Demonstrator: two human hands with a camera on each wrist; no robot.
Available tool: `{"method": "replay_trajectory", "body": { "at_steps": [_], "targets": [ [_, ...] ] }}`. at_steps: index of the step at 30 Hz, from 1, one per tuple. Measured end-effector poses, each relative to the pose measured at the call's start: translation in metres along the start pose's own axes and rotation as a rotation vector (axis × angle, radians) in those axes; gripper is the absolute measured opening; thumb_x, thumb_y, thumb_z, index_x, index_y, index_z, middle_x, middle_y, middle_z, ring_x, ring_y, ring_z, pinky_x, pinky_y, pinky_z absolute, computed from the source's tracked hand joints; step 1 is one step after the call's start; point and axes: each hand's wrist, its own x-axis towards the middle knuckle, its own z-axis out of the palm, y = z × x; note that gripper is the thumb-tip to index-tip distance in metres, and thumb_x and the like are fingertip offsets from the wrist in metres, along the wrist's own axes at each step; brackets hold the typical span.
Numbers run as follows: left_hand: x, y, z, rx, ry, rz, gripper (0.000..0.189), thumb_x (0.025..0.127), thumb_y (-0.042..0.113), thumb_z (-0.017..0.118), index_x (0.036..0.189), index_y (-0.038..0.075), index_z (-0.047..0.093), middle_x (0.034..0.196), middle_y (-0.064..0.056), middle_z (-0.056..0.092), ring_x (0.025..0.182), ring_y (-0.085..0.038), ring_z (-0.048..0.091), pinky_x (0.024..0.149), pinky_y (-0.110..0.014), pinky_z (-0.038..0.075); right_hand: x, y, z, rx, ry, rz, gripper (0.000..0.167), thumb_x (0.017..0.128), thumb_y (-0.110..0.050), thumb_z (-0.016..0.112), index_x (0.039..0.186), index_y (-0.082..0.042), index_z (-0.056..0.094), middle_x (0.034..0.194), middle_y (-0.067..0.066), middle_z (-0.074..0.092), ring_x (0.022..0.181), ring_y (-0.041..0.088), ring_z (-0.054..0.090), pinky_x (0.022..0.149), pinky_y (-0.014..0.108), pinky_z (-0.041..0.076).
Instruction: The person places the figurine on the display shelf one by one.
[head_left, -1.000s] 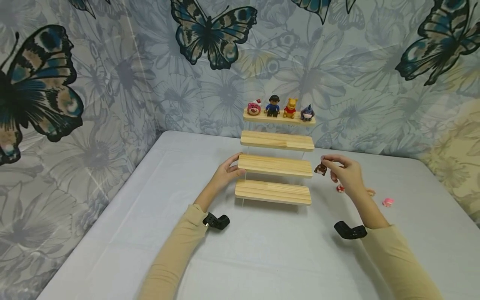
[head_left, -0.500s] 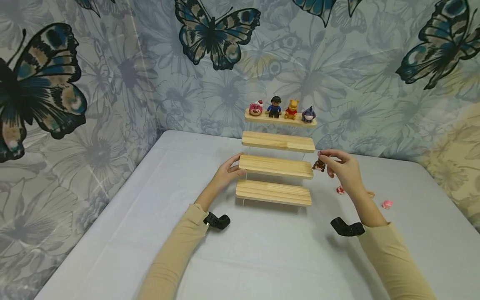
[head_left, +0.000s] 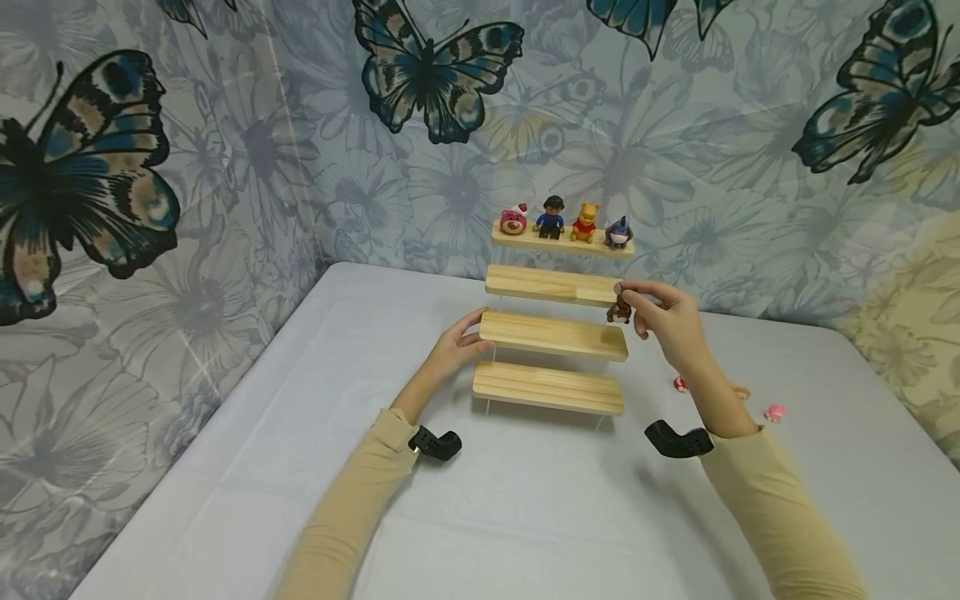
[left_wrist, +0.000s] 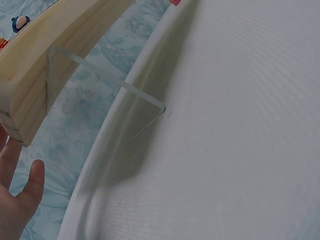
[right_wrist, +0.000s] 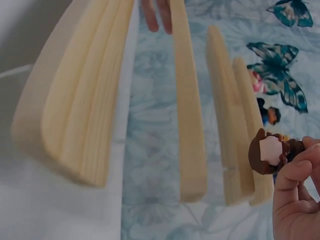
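My left hand holds the left end of a tiered wooden display shelf, at its second board from the bottom. In the left wrist view, a board end partly hides that left hand. My right hand pinches a small brown figurine between thumb and fingertips, at the right end of the second board from the top. In the right wrist view, the figurine shows a pale pink patch, and the right hand grips its far end. Whether it touches the board I cannot tell.
On the top board stand a pink bear, a figure in blue, a yellow bear in red and a grey-blue donkey. Right of the shelf lie a red-and-white figurine, an orange-tan one and a pink one.
My right hand has moved left and up with the brown figurine, from beside the shelf to the second board's right end. The left hand stays at the shelf's left end.
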Motion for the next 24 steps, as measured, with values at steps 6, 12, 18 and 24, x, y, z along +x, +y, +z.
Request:
{"method": "replay_trajectory", "body": {
  "at_steps": [6,12,18,24],
  "targets": [
    [0.0,-0.002,-0.002,-0.006,-0.003,0.011,0.06,0.09,-0.004,0.05,0.141,0.0,0.02,0.139,-0.02,0.023,0.117,-0.033,0.04,0.092,-0.035,0.038,0.013,0.0,0.022,0.084,-0.034,-0.035,0.019,0.087,-0.002,0.057,0.102,0.006,0.065,0.09,0.004,0.065,0.041,0.012,0.042,0.038,0.022,0.036],
    [0.001,-0.004,-0.002,-0.011,-0.009,0.008,0.059,0.09,-0.003,0.05,0.141,0.0,0.021,0.139,-0.019,0.024,0.116,-0.032,0.042,0.092,-0.034,0.038,0.025,0.001,0.048,0.144,-0.034,-0.025,0.015,0.088,-0.004,0.057,0.097,0.003,0.067,0.085,0.007,0.062,0.042,0.01,0.042,0.038,0.021,0.036],
    [0.002,-0.002,-0.001,-0.004,0.012,0.004,0.06,0.089,-0.001,0.053,0.141,0.002,0.023,0.138,-0.017,0.026,0.116,-0.029,0.042,0.091,-0.033,0.039,0.037,-0.001,0.074,0.151,-0.029,-0.044,0.012,0.088,-0.006,0.058,0.093,-0.005,0.069,0.086,0.009,0.059,0.041,0.01,0.042,0.038,0.021,0.036],
    [0.002,-0.001,0.0,0.003,0.014,-0.011,0.06,0.089,-0.002,0.052,0.141,0.001,0.023,0.138,-0.019,0.026,0.117,-0.031,0.042,0.09,-0.033,0.04,0.045,0.0,0.092,0.171,-0.024,-0.027,0.013,0.087,-0.007,0.058,0.095,-0.004,0.068,0.085,0.01,0.058,0.041,0.01,0.042,0.038,0.021,0.036]
  ]
}}
